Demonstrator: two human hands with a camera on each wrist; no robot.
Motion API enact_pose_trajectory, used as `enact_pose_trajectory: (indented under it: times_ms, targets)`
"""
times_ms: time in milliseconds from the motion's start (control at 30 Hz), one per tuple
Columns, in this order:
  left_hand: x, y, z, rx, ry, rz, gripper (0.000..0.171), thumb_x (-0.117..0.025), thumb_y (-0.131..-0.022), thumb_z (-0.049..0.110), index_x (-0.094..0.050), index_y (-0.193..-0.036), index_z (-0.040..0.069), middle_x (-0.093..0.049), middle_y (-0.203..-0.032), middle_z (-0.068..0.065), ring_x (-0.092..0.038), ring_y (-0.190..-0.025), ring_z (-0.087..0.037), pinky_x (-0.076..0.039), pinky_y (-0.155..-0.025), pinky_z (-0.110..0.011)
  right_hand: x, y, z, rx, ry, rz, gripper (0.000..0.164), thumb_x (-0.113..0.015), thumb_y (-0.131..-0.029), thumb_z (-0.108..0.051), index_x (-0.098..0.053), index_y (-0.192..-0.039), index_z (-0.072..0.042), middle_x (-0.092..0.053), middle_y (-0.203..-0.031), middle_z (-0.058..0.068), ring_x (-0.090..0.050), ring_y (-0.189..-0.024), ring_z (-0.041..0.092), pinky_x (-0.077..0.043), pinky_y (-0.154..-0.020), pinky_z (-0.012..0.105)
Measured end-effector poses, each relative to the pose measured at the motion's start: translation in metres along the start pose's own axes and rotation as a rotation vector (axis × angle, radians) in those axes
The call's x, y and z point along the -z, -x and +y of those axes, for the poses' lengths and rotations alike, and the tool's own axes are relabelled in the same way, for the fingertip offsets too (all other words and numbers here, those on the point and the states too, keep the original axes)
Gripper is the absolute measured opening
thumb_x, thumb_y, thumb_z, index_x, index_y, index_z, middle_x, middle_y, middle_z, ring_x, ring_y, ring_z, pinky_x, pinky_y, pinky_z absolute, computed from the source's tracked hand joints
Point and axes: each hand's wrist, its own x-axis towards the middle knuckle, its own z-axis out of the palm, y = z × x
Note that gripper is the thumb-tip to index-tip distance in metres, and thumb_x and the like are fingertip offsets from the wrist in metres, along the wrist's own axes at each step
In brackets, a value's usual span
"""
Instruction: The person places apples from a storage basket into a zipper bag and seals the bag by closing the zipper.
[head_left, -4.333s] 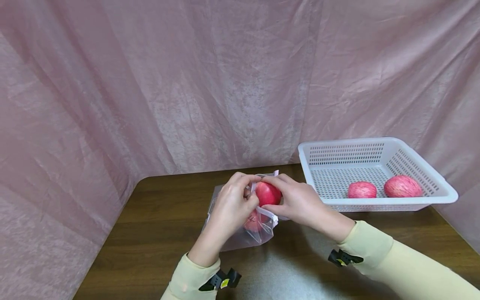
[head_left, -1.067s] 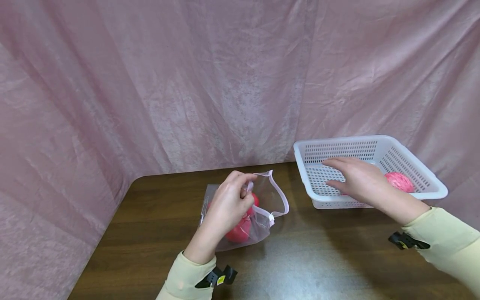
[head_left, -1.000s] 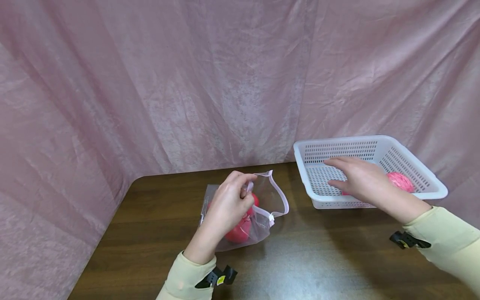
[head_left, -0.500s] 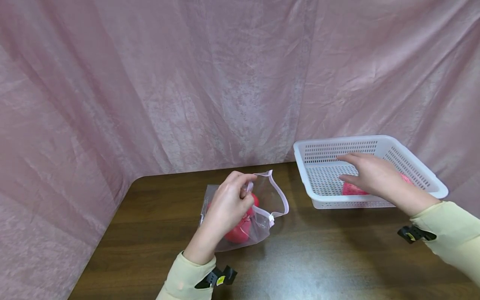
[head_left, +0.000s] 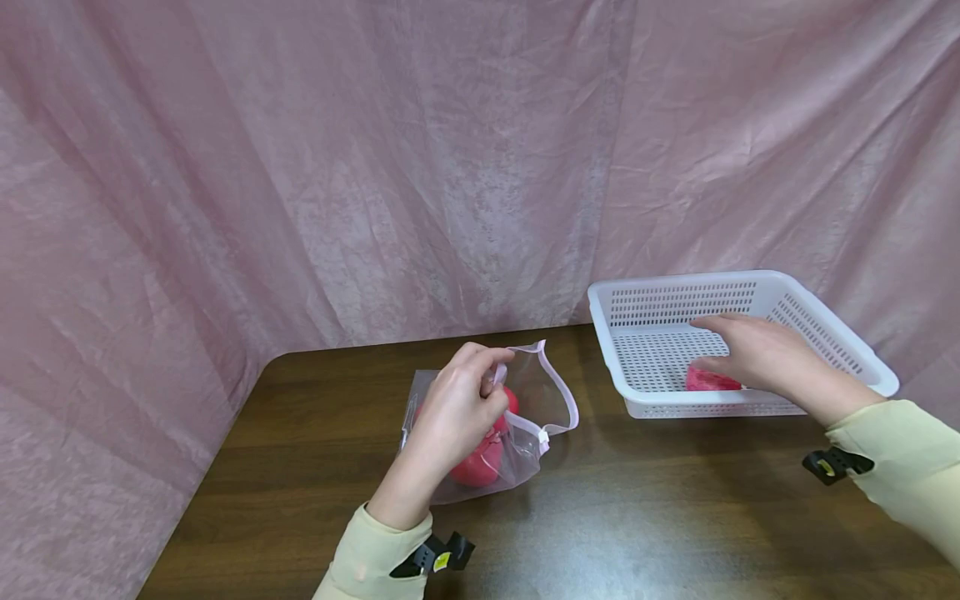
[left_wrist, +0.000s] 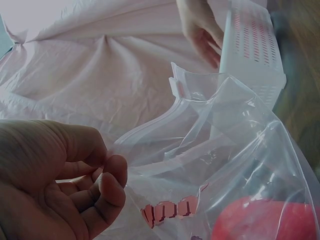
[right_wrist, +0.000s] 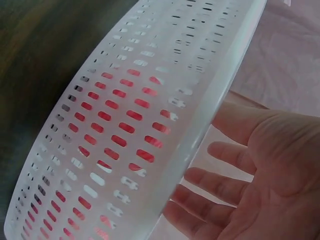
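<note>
My left hand (head_left: pixel 457 408) pinches the edge of a clear zip bag (head_left: pixel 525 471) with a pale pink zip strip, and holds its mouth apart. Inside the bag are red apples (head_left: pixel 476 467), partly covered by that hand. The left wrist view shows thumb and fingertips meeting at the zip strip (left_wrist: pixel 150 125), with red print below. My right hand (head_left: pixel 765 354) reaches over the front rim of a white basket (head_left: pixel 652 358), thumb and fingers spread above a pink-red apple (head_left: pixel 712 379). In the right wrist view, nothing lies between its fingers (right_wrist: pixel 220 185).
The basket stands at the table's back right, and red shows through the slots of its wall (right_wrist: pixel 120 140). A brown wooden table (head_left: pixel 315 467) lies under everything. A pink curtain (head_left: pixel 420 167) hangs behind it. A white zip slider (head_left: pixel 543 440) sits on the bag's strip.
Earlier both hands were at the bag with an apple at its mouth; that apple is now inside. My right hand has moved to the basket and drifted right there, hiding the far-right apple. The left stays.
</note>
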Motion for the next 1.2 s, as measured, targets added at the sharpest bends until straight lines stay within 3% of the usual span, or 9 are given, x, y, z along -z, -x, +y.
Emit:
enact_pose_trajectory:
  times_ms: [200,467,833,1000,1200]
  targets:
    - [-0.001,0.000,0.000,0.000,-0.005,0.002,0.041,-0.074,-0.092,-0.007,-0.077,-0.131,0.004,-0.067,-0.114,-0.005,-0.058,-0.085,-0.017,-0.053,-0.077,-0.033,-0.003,-0.001,0.003,-0.029,0.003,-0.061,0.078,-0.084,-0.096,-0.044,-0.058,-0.153,0.002,-0.053,-0.152,0.039,-0.054,-0.136,0.061,-0.046,-0.100,0.078]
    - [0.000,0.001,0.001,0.012,0.000,0.001,0.040,-0.076,-0.093,-0.005,-0.077,-0.132,0.005,-0.068,-0.117,-0.005,-0.060,-0.087,-0.018,-0.055,-0.080,-0.035,-0.010,-0.005,0.010,-0.021,-0.001,-0.066,0.076,-0.084,-0.097,-0.042,-0.059,-0.151,0.004,-0.058,-0.149,0.036,-0.058,-0.132,0.060,-0.048,-0.099,0.075]
    - [-0.001,0.000,0.001,0.015,0.001,-0.002,0.039,-0.077,-0.094,-0.004,-0.077,-0.132,0.005,-0.068,-0.118,-0.005,-0.059,-0.088,-0.018,-0.055,-0.080,-0.035,-0.015,-0.005,0.019,0.004,-0.021,-0.110,0.071,-0.083,-0.098,-0.043,-0.063,-0.143,0.008,-0.066,-0.136,0.037,-0.064,-0.123,0.060,-0.050,-0.096,0.073]
    - [-0.001,0.001,0.001,0.013,-0.003,-0.001,0.039,-0.077,-0.094,-0.004,-0.077,-0.132,0.005,-0.068,-0.118,-0.005,-0.060,-0.087,-0.018,-0.056,-0.081,-0.035,-0.016,-0.005,0.021,0.017,-0.065,-0.146,0.072,-0.085,-0.095,-0.043,-0.065,-0.140,0.010,-0.071,-0.124,0.035,-0.070,-0.113,0.052,-0.053,-0.095,0.069]
    - [-0.002,0.000,0.001,0.018,-0.006,-0.002,0.040,-0.077,-0.094,-0.004,-0.077,-0.132,0.005,-0.068,-0.118,-0.005,-0.060,-0.087,-0.018,-0.057,-0.081,-0.035,-0.016,-0.005,0.021,0.005,-0.074,-0.176,0.074,-0.084,-0.096,-0.047,-0.066,-0.137,0.012,-0.068,-0.128,0.038,-0.067,-0.117,0.054,-0.052,-0.097,0.069]
